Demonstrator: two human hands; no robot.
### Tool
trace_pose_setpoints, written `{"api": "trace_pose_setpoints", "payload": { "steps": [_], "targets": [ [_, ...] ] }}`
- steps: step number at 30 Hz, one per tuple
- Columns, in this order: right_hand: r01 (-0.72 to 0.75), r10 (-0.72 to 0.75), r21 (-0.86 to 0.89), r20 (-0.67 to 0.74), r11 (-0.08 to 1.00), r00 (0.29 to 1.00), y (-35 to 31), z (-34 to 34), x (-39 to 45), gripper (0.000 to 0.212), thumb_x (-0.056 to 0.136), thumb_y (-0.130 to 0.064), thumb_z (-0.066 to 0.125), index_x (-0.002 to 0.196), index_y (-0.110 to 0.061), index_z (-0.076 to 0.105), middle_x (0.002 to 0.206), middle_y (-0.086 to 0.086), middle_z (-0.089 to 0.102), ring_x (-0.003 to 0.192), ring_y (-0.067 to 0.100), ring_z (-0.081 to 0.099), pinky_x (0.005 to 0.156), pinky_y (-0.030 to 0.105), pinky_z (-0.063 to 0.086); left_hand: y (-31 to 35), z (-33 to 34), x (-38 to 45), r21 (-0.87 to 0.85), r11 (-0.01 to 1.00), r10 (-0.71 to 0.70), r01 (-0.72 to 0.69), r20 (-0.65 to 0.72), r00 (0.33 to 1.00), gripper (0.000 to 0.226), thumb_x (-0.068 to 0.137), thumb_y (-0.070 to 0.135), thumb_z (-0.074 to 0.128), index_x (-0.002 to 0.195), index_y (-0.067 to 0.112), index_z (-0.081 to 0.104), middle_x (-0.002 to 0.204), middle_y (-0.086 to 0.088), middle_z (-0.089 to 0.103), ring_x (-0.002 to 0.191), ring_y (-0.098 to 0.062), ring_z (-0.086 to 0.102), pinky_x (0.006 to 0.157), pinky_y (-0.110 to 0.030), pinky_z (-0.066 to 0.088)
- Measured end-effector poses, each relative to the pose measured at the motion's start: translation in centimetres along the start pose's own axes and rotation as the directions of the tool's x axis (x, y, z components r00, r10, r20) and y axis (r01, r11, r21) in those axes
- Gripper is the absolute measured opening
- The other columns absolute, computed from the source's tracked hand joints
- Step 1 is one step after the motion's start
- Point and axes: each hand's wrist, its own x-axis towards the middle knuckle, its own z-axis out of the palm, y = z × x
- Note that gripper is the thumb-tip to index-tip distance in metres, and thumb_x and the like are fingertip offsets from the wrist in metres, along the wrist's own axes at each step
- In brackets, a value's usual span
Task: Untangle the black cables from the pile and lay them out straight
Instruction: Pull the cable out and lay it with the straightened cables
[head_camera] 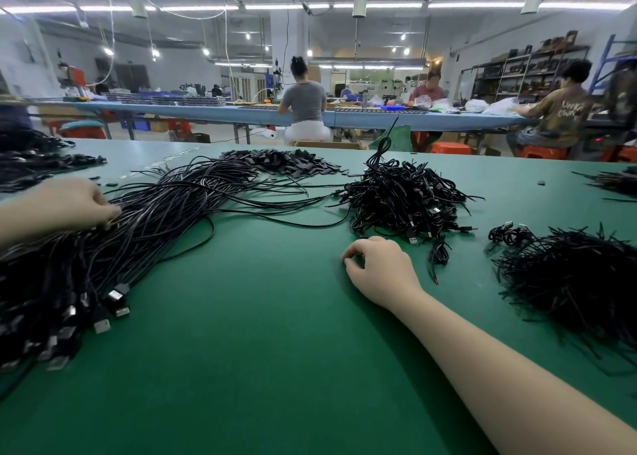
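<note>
Landmark = tangled pile (401,199) of black cables, far-centre on green mat (262,368). Pile is a knotted heap of thin, glossy black leads w/ small USB-type plugs poking out at its near edge; one lead stands up from the top.

Left of pile: straightened cables (138,234) lie in a long, loosely parallel sheaf running toward the near-left corner, ending in black plugs w/ silver metal tips. Left hand (74,204) rests on that sheaf, fingers curled down onto the strands; real grip or not, can't tell.

Just in front of pile: right hand (377,266), knuckles up, fingers loosely curled, fingertips on the mat, holding nothing.

Right of pile: bristly heap of short black ties (579,282). Behind-left of pile: small flat black pieces (286,163).

Writing: brown shirt (565,113) far right, only partly legible.
</note>
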Motion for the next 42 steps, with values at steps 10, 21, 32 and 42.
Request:
{"api": "trace_pose_setpoints", "payload": {
  "steps": [10, 21, 32, 42],
  "targets": [
    [0.033, -0.022, 0.102, -0.103, 0.994, 0.994, -0.1, 0.0, -0.2, 0.027, 0.093, -0.030, 0.053, 0.120, -0.027, 0.057, 0.118, -0.002, 0.058, 0.101, 0.017, 0.057, 0.086, 0.033, 0.048, 18.1, -10.2, -6.2, -0.713, 0.422, 0.256, -0.561, -0.500, 0.828, 0.014, 0.090, 0.048, 0.052, 0.079, 0.045, 0.060, 0.060, 0.016, 0.054, 0.046, 0.004, 0.046, 0.042, -0.017, 0.042],
    [0.384, -0.265, 0.411, -0.318, 0.827, 0.910, -1.5, -11.2, 1.0, 0.023, 0.085, -0.015, 0.065, 0.105, -0.026, 0.060, 0.075, 0.002, 0.065, 0.066, 0.005, 0.058, 0.060, 0.020, 0.046, 30.7, -0.8, -11.3, -0.800, 0.426, 0.502, -0.423, -0.180, 0.846, 0.037, 0.088, 0.051, 0.058, 0.087, 0.015, 0.064, 0.058, 0.011, 0.050, 0.045, -0.001, 0.041, 0.048, -0.022, 0.032],
    [0.140, -0.108, 0.508, -0.092, 0.850, 0.990, 1.9, -13.3, 1.2, 0.024, 0.081, -0.056, 0.059, 0.078, -0.037, 0.073, 0.047, -0.014, 0.041, 0.043, 0.005, 0.032, 0.042, 0.013, 0.028, 25.5, -1.9, -7.7, -0.903, 0.429, 0.546, 0.027, 0.283, 0.789, 0.036, 0.057, 0.041, 0.082, 0.080, 0.016, 0.071, 0.063, 0.004, 0.063, 0.056, -0.007, 0.060, 0.054, -0.020, 0.053],
    [0.019, -0.262, 0.766, 0.196, 0.642, 0.945, -3.4, -9.4, -0.4, 0.026, 0.099, -0.034, 0.048, 0.093, -0.021, 0.070, 0.053, -0.015, 0.037, 0.044, 0.007, 0.031, 0.043, 0.017, 0.026, 27.8, -2.4, -8.5, -0.858, -0.230, 0.545, 0.459, 0.277, 0.791, 0.033, 0.090, 0.041, 0.058, 0.070, 0.021, 0.076, 0.064, 0.006, 0.058, 0.062, -0.008, 0.057, 0.064, -0.023, 0.049]
  ]
}}
